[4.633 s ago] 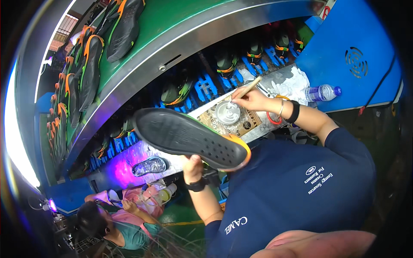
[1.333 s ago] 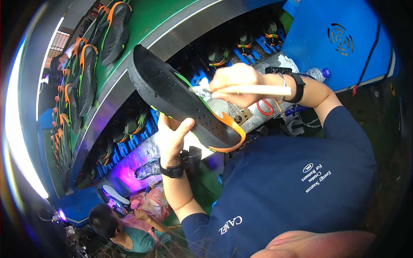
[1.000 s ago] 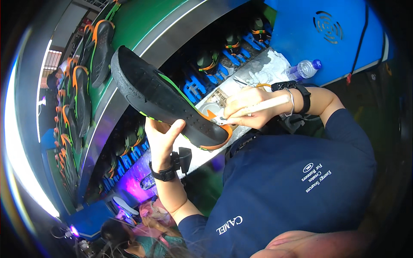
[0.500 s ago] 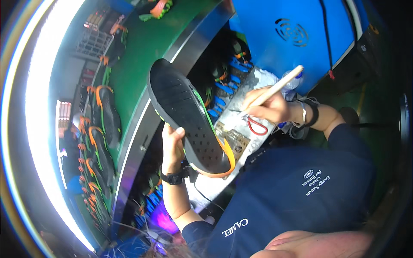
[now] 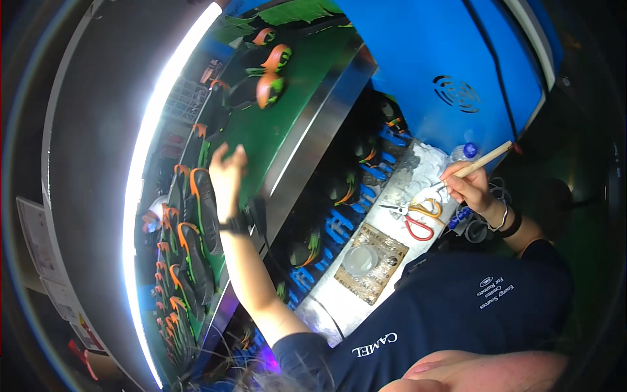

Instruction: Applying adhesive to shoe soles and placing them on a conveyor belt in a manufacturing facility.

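Observation:
My left hand [image 5: 228, 171] reaches over the green conveyor belt [image 5: 295, 108], empty, its fingers apart. Close beside it on the belt stand black shoe soles [image 5: 208, 202] with orange and green edging. Farther up the belt lie more soles [image 5: 247, 91] of the same kind. My right hand [image 5: 467, 186], at the right above the white worktop [image 5: 320, 320], is closed around a wooden-handled tool [image 5: 486, 158]. The handle points up and right; the thin metal end below the fingers is too small to identify. Scissors [image 5: 418, 219] with red and yellow handles lie just below that hand.
A clear cup [image 5: 360, 260] stands on a brownish plate [image 5: 385, 281] on the worktop. Beyond are a blue-capped bottle [image 5: 465, 153] and a blue machine housing [image 5: 424, 46]. A metal rail [image 5: 313, 130] edges the belt; below it sit soles on blue holders [image 5: 339, 228].
The shoe sole has left my left hand, which has moved up and left over the belt and opened. My right hand still grips the wooden-handled tool. The view has shifted.

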The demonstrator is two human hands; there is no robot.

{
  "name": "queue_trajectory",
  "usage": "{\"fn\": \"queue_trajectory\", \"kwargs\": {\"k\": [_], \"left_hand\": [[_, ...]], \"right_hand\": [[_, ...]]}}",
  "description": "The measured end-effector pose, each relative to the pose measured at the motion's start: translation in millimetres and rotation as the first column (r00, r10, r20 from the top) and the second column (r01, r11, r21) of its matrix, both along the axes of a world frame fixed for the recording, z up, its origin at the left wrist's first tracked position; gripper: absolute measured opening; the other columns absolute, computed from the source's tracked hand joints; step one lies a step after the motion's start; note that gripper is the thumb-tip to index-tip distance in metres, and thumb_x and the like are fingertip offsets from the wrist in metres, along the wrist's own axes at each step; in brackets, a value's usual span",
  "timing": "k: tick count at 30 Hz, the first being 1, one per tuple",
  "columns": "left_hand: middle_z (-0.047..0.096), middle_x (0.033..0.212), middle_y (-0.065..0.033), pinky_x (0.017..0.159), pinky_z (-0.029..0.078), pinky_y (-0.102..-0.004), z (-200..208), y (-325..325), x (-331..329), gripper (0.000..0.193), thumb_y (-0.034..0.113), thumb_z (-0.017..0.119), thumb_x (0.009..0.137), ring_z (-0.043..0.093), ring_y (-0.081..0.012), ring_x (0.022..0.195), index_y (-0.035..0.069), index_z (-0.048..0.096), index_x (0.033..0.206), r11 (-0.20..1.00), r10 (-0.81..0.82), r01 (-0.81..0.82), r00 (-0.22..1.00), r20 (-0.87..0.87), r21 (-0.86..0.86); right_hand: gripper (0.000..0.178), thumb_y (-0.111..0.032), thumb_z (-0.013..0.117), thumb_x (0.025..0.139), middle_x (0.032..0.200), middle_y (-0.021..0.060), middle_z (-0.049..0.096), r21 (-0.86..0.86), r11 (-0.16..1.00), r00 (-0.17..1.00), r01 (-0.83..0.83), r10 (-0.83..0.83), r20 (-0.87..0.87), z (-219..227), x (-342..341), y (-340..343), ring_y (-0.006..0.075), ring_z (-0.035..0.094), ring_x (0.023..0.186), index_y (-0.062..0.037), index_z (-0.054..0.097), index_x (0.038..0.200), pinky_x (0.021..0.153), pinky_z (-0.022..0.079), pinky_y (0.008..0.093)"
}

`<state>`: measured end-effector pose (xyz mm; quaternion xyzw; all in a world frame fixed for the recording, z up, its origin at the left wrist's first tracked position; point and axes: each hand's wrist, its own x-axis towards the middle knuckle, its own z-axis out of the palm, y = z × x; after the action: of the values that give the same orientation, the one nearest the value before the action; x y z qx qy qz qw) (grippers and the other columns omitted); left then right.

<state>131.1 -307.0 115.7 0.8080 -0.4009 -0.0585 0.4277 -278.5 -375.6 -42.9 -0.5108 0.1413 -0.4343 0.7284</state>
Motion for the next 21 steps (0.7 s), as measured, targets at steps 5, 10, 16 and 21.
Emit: {"fn": "queue_trajectory", "kwargs": {"k": [5,10,16,21], "left_hand": [[0.057,0.067,-0.0054,0.056,0.044,-0.0308,-3,136,-34,0.058,0.047,0.069,0.061,0.056,-0.0191,0.061,0.004,0.052,0.096,0.736,0.492,-0.668,0.414,0.766,-0.112],[0.047,0.109,-0.029,0.086,0.038,-0.0408,-14,182,-7,0.098,0.062,0.065,0.054,0.047,-0.0383,0.102,-0.004,0.035,0.12,0.605,0.56,-0.746,0.648,0.516,0.28],[0.044,0.113,-0.0283,0.094,0.031,-0.0344,-12,160,36,0.091,0.042,0.071,0.058,0.045,-0.0329,0.106,-0.015,0.032,0.118,0.779,0.611,-0.627,0.756,0.235,-0.008],[0.053,0.093,-0.0149,0.066,0.044,-0.0259,49,219,11,0.036,0.017,0.065,0.069,0.052,-0.0188,0.082,-0.006,0.047,0.09,0.787,0.483,-0.374,0.868,0.113,-0.491]], "right_hand": [[0.013,-0.008,0.051,0.079,0.06,0.0057,0.051,0.039,0.993,0.994,-0.108,0.108,-0.02,-8,32,-5,0.0052,0.039,0.041,0.0043,0.054,0.084,0.037,0.03,0.0173],[0.01,-0.005,0.052,0.079,0.06,0.0046,0.051,0.041,0.964,0.965,-0.263,0.263,0.022,-1,60,0,0.0044,0.039,0.041,0.0035,0.056,0.084,0.038,0.03,0.0165],[0.008,-0.005,0.052,0.08,0.06,0.0041,0.05,0.018,0.957,0.956,-0.29,0.289,0.042,5,73,13,0.0041,0.039,0.041,0.0022,0.056,0.082,0.037,0.03,0.016],[0.008,-0.005,0.053,0.08,0.06,0.0028,0.05,0.033,0.952,0.952,-0.305,0.304,0.026,0,77,16,0.0029,0.037,0.04,0.0012,0.056,0.082,0.037,0.029,0.0155]]}}
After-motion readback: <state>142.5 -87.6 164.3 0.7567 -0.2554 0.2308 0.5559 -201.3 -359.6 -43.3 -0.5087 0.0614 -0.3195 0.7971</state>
